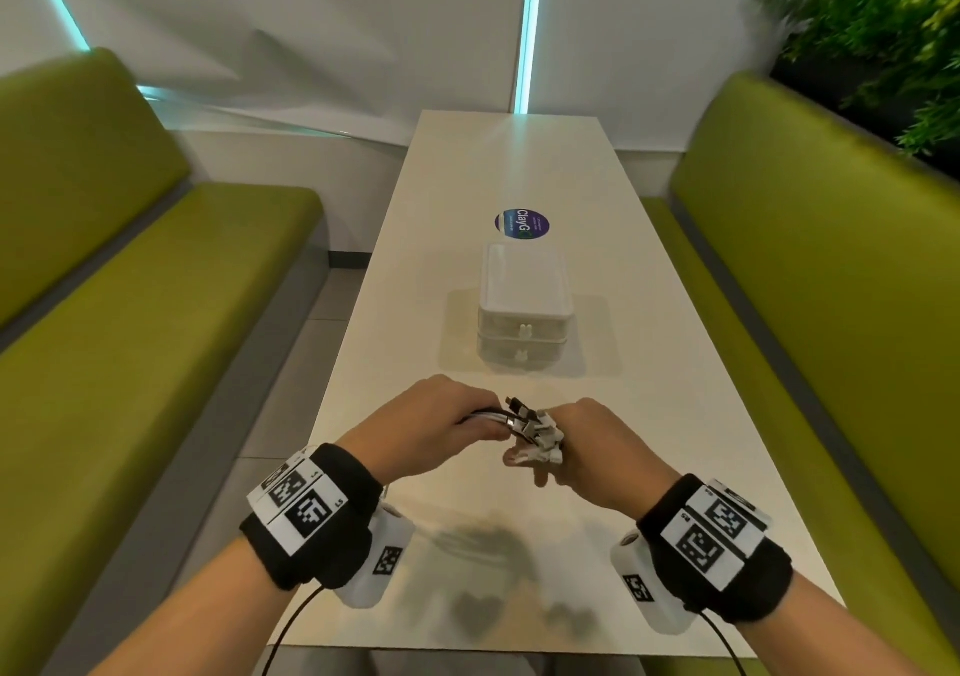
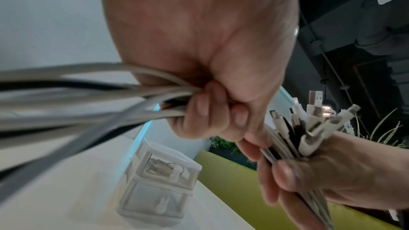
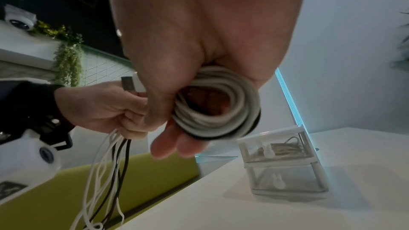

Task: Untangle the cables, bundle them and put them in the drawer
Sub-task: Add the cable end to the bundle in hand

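My left hand point(image 1: 434, 426) and my right hand point(image 1: 592, 447) meet above the near half of the white table point(image 1: 675, 415), both busy with the same cables point(image 3: 215, 104). The left fingers point(image 2: 200, 109) are curled tight around the straight run of white and black cords. The right hand grips the coil wound around its fingers point(image 3: 177, 144), thumb pressed over the loops, and the cluster of plugs point(image 2: 309, 125) sticks up between the two hands (mostly white ends, a couple of black). From the left fist the loose lengths point(image 3: 106, 172) hang down toward the table edge at 6 o'clock.

At 12 o'clock from my hands, well apart from them, stands the small clear drawer box point(image 1: 524, 306) with two drawers stacked, both pushed in. The upper drawer point(image 3: 276, 148) already has some coiled cable lying in it; what the lower drawer point(image 3: 285, 179) holds I cannot tell. Just beyond the box a round dark sticker point(image 1: 523, 225) lies on the tabletop. Green benches run along both sides, one at 9 o'clock point(image 1: 130, 337) and one at 3 o'clock point(image 1: 831, 286), and leafy plants point(image 1: 883, 26) fill the corner at 2 o'clock.
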`<state>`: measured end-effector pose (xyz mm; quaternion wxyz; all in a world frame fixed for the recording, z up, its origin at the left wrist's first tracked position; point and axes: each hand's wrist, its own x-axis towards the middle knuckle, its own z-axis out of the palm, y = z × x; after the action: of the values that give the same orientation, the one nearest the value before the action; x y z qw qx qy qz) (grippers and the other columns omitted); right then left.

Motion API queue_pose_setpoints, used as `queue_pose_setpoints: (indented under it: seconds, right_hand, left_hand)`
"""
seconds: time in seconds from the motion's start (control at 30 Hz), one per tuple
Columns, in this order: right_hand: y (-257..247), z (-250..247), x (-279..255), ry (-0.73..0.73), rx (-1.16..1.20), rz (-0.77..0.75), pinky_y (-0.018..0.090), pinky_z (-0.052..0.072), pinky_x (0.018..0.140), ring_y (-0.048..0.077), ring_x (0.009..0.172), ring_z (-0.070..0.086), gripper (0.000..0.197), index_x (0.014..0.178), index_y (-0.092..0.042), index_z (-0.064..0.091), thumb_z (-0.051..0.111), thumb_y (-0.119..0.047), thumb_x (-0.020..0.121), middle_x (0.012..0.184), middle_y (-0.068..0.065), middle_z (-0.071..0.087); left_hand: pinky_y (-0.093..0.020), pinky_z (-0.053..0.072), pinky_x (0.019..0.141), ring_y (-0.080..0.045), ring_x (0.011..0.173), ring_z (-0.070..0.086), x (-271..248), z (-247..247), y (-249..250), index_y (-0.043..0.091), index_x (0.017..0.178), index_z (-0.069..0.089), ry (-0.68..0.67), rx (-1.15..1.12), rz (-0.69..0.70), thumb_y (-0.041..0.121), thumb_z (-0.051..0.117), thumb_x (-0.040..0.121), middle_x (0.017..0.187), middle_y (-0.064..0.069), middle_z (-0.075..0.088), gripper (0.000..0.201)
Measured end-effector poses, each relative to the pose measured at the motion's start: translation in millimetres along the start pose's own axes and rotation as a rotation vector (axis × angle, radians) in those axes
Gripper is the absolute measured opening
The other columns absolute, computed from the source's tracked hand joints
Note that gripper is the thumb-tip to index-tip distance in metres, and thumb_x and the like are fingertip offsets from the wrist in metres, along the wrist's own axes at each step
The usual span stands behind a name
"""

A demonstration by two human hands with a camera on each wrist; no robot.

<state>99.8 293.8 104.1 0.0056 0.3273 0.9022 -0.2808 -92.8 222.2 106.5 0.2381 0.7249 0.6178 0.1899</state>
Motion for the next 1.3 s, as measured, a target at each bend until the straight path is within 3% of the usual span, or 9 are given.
queue_pose_setpoints:
  seconds: [0.17, 0.37, 0.53, 0.67, 0.77, 0.87, 1.03, 1.13, 1.3]
  right_hand:
    - [2, 7, -3, -0.028, -0.030, -0.021, 0.034, 0.052, 0.067, 0.015, 0.072, 0.064, 0.032, 0.094, -0.020, 0.069, 0.053, -0.001, 0.075, 0.071, -0.001, 0.073]
    - [3, 12, 3, -0.022, 0.136, -0.053, 0.040, 0.055, 0.070, 0.015, 0.077, 0.068, 0.021, 0.097, -0.019, 0.066, 0.055, -0.006, 0.084, 0.085, -0.002, 0.074]
    - [-5, 10, 1, -0.060, 0.360, -0.032, 0.026, 0.046, 0.054, 0.010, 0.055, 0.058, 0.028, 0.091, -0.017, 0.069, 0.047, 0.000, 0.087, 0.067, -0.011, 0.069]
    - [-3, 16, 5, 0.019, 0.305, -0.022, 0.039, 0.052, 0.066, 0.016, 0.067, 0.061, 0.017, 0.070, -0.027, 0.067, 0.053, -0.027, 0.079, 0.071, -0.006, 0.068]
    - [5, 21, 7, 0.106, 0.210, 0.026, 0.041, 0.045, 0.054, 0.024, 0.057, 0.055, 0.045, 0.065, -0.015, 0.062, 0.058, -0.059, 0.074, 0.060, 0.002, 0.061]
    - [10, 16, 7, 0.101, 0.172, 0.040, 0.034, 0.037, 0.049, 0.016, 0.050, 0.047, 0.050, 0.061, -0.018, 0.058, 0.060, -0.067, 0.070, 0.055, -0.002, 0.055]
    - [8, 11, 6, 0.216, 0.198, 0.067, 0.037, 0.038, 0.053, 0.023, 0.055, 0.052, 0.035, 0.053, -0.020, 0.052, 0.066, -0.026, 0.084, 0.054, 0.001, 0.054]
    - [10, 11, 7, 0.272, 0.373, 0.064, 0.035, 0.040, 0.057, 0.019, 0.055, 0.051, 0.035, 0.052, -0.023, 0.057, 0.069, -0.025, 0.086, 0.055, -0.001, 0.057]
    - [7, 13, 4, 0.235, 0.570, -0.049, 0.035, 0.049, 0.076, 0.018, 0.087, 0.067, 0.018, 0.068, -0.027, 0.073, 0.070, -0.024, 0.086, 0.079, -0.002, 0.072]
  left_hand:
    - [-0.020, 0.029, 0.051, -0.006, 0.053, 0.044, 0, 4, 1, 0.023, 0.089, 0.065, -0.013, 0.058, 0.000, 0.037, 0.051, 0.098, 0.058, 0.012, 0.051, 0.021]
    - [-0.023, 0.032, 0.053, -0.009, 0.054, 0.045, -2, 7, -1, 0.021, 0.089, 0.066, 0.006, 0.091, 0.024, 0.034, 0.050, 0.098, 0.060, 0.011, 0.052, 0.023]
    - [-0.019, 0.027, 0.053, -0.003, 0.058, 0.048, -5, 5, 1, 0.027, 0.076, 0.055, 0.030, 0.107, 0.052, 0.028, 0.048, 0.099, 0.058, 0.010, 0.050, 0.024]
    - [-0.026, 0.034, 0.055, -0.009, 0.058, 0.047, -3, 8, 2, 0.017, 0.085, 0.063, 0.022, 0.149, 0.034, 0.035, 0.051, 0.097, 0.066, 0.007, 0.056, 0.025]
    - [-0.026, 0.031, 0.052, -0.007, 0.054, 0.044, -1, 7, 4, 0.018, 0.078, 0.060, 0.007, 0.152, -0.024, 0.041, 0.061, 0.090, 0.060, 0.008, 0.051, 0.026]
    - [-0.019, 0.035, 0.048, -0.004, 0.045, 0.045, -2, 3, 3, 0.020, 0.070, 0.062, -0.006, -0.015, -0.095, 0.055, 0.069, 0.078, 0.053, 0.008, 0.052, 0.037]
    - [-0.029, 0.045, 0.055, -0.011, 0.045, 0.051, -11, 10, -10, 0.022, 0.061, 0.058, -0.062, -0.247, -0.163, 0.053, 0.065, 0.084, 0.048, 0.005, 0.054, 0.039]
    - [-0.035, 0.043, 0.052, -0.015, 0.049, 0.049, -16, 13, -19, 0.024, 0.063, 0.056, -0.033, -0.341, -0.195, 0.054, 0.065, 0.082, 0.054, 0.002, 0.052, 0.037]
    - [-0.024, 0.031, 0.050, -0.010, 0.049, 0.039, -16, 5, -24, 0.015, 0.064, 0.056, 0.018, -0.253, -0.145, 0.042, 0.071, 0.083, 0.053, 0.007, 0.043, 0.036]
